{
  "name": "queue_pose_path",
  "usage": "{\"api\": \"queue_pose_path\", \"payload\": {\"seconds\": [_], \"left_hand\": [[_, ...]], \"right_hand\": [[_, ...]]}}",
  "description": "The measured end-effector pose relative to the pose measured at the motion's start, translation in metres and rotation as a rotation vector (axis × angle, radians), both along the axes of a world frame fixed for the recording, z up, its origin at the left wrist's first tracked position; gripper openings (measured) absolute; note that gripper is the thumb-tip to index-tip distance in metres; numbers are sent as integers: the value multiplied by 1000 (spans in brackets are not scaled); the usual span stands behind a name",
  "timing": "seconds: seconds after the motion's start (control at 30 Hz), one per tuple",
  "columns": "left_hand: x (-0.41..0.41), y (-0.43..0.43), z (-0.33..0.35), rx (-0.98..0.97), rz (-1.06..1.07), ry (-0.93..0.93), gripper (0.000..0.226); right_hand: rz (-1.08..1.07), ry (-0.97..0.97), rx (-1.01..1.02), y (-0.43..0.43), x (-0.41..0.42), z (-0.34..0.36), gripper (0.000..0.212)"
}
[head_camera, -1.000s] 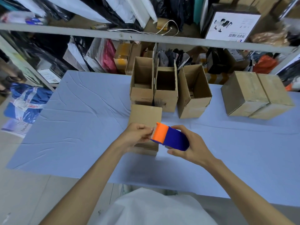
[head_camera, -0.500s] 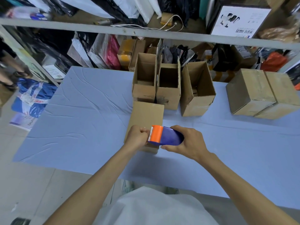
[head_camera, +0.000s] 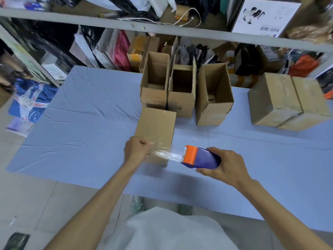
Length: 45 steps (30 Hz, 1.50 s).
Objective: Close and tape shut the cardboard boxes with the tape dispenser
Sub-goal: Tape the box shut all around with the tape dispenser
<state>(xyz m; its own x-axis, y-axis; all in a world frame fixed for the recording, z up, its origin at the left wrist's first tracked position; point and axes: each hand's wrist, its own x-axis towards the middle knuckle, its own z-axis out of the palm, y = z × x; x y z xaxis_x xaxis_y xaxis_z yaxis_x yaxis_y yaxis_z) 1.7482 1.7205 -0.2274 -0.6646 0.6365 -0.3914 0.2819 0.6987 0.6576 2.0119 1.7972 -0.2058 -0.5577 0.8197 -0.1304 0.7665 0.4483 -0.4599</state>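
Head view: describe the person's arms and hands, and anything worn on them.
The left arm and right arm are bare along all that shows, with no sleeves. The left hand and right hand wear no gloves; no watch, ring or bracelet is visible. A white garment covers the torso at the bottom edge.

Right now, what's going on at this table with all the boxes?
A person is taping cardboard boxes shut. The right hand grips the tape dispenser, while the left hand pinches the end of a clear tape strip stretched between them over the closed box in front. Three open boxes stand behind it, and two sealed boxes sit to the right on the blue table.
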Motion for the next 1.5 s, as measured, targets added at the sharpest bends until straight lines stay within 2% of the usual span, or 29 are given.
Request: {"api": "queue_pose_path", "payload": {"seconds": [0.1, 0.2, 0.47, 0.6, 0.8, 1.07, 1.5], "left_hand": [[-9, -4, 4, 58, -37, -122, 20], [4, -8, 5, 110, -69, -159, 16], [10, -21, 0, 202, -85, -133, 18], [11, -22, 6, 201, -116, -198, 44], [14, -25, -2, 139, -47, -190, 39], [16, -26, -10, 116, 13, -163, 49], [15, -25, -22, 83, -13, -79, 49]], "right_hand": [[-41, -39, 14, 13, 20, -2, 63], [-38, -33, 9, 15, 27, -6, 62], [-15, -67, -3, 9, 35, -15, 59], [-22, -65, 8, 7, 40, -15, 58], [-17, -70, -3, 3, 42, -17, 57], [-19, -94, -1, 0, 42, -21, 56], [-21, -108, -27, -2, 38, -23, 55]]}}
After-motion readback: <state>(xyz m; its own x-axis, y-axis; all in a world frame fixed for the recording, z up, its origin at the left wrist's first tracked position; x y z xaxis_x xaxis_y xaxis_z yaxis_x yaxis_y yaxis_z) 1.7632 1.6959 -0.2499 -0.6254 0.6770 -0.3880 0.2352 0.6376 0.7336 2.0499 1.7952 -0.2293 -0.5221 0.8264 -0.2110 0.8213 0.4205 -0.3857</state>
